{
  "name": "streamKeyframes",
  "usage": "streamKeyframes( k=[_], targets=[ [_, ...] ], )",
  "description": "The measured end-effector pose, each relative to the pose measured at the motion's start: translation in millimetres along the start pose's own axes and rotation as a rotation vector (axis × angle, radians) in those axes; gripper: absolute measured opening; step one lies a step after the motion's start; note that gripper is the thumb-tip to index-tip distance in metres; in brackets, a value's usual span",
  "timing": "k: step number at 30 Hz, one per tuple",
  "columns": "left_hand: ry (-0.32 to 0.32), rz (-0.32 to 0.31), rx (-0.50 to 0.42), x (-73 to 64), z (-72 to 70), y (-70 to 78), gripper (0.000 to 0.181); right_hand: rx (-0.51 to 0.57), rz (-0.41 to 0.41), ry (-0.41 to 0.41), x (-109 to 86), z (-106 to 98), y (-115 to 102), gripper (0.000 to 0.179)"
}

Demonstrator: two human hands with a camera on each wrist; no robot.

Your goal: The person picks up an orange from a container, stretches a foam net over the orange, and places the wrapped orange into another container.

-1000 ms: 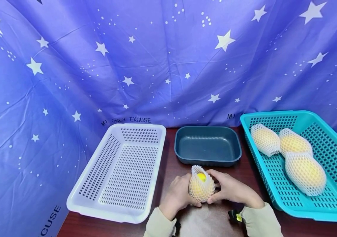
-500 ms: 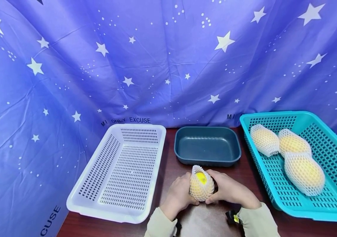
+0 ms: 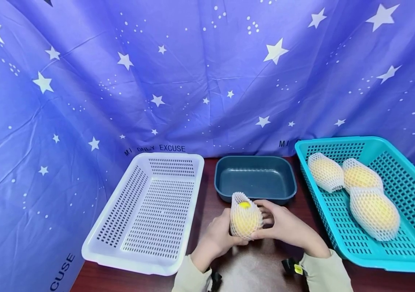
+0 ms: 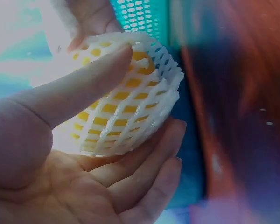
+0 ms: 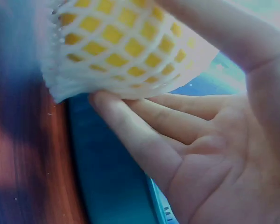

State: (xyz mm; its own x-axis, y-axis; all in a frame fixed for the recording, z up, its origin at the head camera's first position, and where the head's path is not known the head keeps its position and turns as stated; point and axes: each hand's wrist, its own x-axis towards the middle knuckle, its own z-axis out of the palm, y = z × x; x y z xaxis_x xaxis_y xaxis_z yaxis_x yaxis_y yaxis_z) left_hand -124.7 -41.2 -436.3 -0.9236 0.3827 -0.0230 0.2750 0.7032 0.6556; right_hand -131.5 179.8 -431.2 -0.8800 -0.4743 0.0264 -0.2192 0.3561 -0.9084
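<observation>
A yellow fruit in a white foam net [image 3: 245, 224] is held between both hands, in front of the dark tray. My left hand [image 3: 214, 237] grips it from the left; in the left wrist view the thumb lies across the net and the fingers curve beneath. From the right, my right hand [image 3: 285, 227] holds it with the thumb on the near side and the fingers [image 5: 130, 123] against the underside of the net [image 5: 126, 51]. Bare yellow skin shows through the net's opening at the far end.
A white perforated basket [image 3: 189, 219] stands at the left. Behind the hands is a dark blue-green tray [image 3: 254, 184]. At the right, a teal basket [image 3: 346, 235] holds three netted yellow fruits [image 3: 375, 213]. A starry purple curtain [image 3: 207, 81] hangs at the back.
Both hands have raised the netted fruit slightly and moved it toward the tray. Its top now overlaps the tray's front edge in the head view, and less bare yellow shows at the opening.
</observation>
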Motion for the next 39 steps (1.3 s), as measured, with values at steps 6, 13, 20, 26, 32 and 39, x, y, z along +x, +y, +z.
streamKeyframes(
  k=[6, 13, 20, 26, 32, 39],
  targets=[
    [-0.004, -0.026, -0.027, -5.9, -9.6, 8.5, 0.065, 0.115, 0.027, 0.005, -1.0, -0.8, -0.8, 0.073],
    [-0.017, -0.020, -0.015, -10.5, -12.0, 12.5, 0.059, 0.145, 0.030, -0.043, -2.0, -2.6, 3.0, 0.070],
    [-0.004, -0.013, -0.052, -11.0, -14.1, 14.4, 0.061, 0.203, 0.033, -0.018, -2.9, -5.2, 2.7, 0.070],
    [-0.011, -0.009, -0.180, -10.0, -20.7, 13.8, 0.062, 0.220, 0.061, -0.009, -2.9, -6.1, -0.4, 0.068],
    [-0.032, 0.014, -0.347, -12.2, -30.3, 16.2, 0.053, 0.274, 0.111, -0.002, -4.9, -10.8, -5.4, 0.066],
    [-0.020, 0.012, -0.497, -9.8, -28.3, 18.0, 0.045, 0.301, 0.144, 0.012, -4.9, -11.6, -7.7, 0.065]
  ],
)
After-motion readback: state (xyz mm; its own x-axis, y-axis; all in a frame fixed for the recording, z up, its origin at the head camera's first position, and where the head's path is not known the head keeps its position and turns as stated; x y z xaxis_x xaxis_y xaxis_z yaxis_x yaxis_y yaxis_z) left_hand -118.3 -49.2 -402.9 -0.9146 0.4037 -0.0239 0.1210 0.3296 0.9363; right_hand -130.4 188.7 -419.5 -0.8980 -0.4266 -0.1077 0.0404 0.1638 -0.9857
